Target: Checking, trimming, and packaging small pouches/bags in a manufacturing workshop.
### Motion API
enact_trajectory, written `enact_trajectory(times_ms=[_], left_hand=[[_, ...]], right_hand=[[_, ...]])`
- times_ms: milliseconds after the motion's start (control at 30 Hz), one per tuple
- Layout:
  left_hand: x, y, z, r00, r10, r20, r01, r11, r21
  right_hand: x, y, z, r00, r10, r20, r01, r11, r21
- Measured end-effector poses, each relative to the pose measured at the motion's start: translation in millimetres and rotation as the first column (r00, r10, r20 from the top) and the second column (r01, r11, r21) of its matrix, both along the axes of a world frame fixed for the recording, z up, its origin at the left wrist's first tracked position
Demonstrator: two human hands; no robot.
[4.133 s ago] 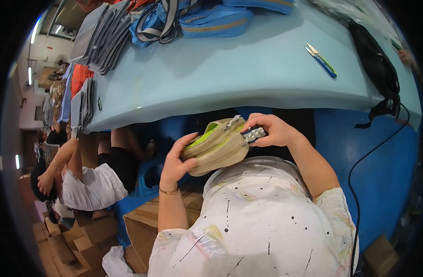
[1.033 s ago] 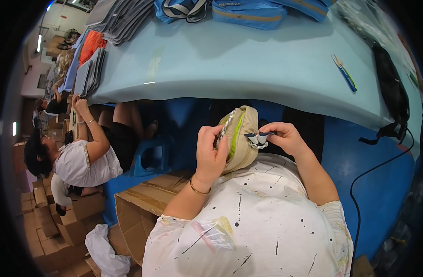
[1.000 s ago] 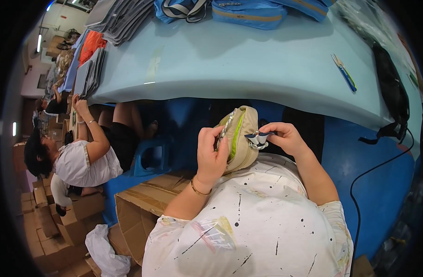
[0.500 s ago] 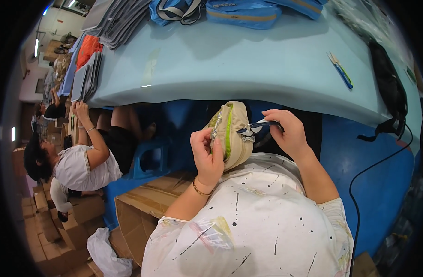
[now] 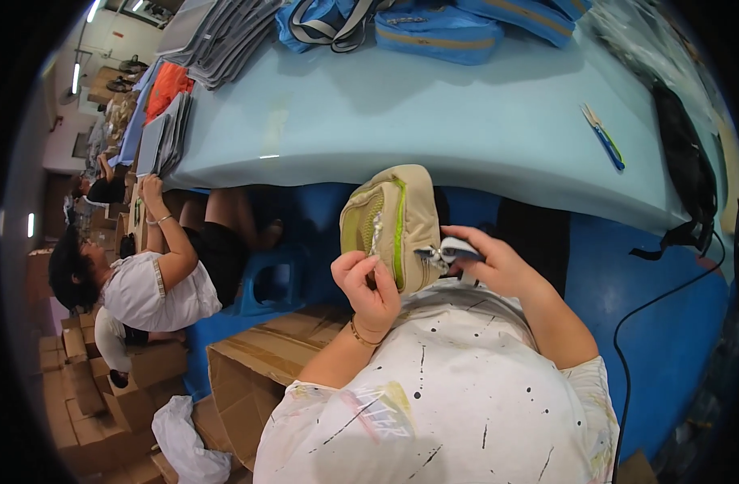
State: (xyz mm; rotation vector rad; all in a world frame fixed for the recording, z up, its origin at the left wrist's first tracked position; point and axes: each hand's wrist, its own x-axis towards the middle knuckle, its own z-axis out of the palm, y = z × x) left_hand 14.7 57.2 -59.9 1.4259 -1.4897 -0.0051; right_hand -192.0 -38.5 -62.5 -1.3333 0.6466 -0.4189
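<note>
— Where's the pouch?

— Centre of the frame, below the table (image 5: 434, 137) edge. My left hand (image 5: 371, 284) pinches the beige pouch (image 5: 395, 224) at its lower left, thumb and fingers pressed on the fabric beside the green zipper (image 5: 399, 234).

— And your right?

— My right hand (image 5: 490, 262) sits at the pouch's lower right, fingers curled around a small silver tool (image 5: 448, 252), maybe clippers; it's too small to tell. Its tip touches the pouch's edge.

— Anything else?

— Scissors (image 5: 603, 137) lie upper right.
</note>
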Motion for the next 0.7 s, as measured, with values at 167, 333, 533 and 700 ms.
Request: enact_trajectory(times_ms=[167, 333, 533, 700], left_hand=[[-4.8, 1.9, -1.2, 0.989, -0.017, 0.147, 0.019, 1.000, -0.018], [-9.9, 1.6, -0.8, 0.979, -0.129, 0.157, 0.130, 0.992, 0.008], [-15.5, -12.0, 17.6, 0.975, -0.222, 0.022, 0.219, 0.970, 0.109], [-17.1, -17.8, 22.7, 0.976, -0.202, -0.077, 0.214, 0.953, 0.215]], right_hand=[[8.1, 7.3, -4.5, 0.964, -0.033, 0.265, -0.014, 0.985, 0.174], [6.0, 7.0, 2.5, 0.923, -0.058, 0.380, -0.101, 0.917, 0.386], [8.9, 5.0, -19.5, 0.935, -0.258, 0.244, 0.174, 0.932, 0.319], [4.2, 5.3, -32.3, 0.900, -0.332, 0.281, 0.155, 0.849, 0.506]])
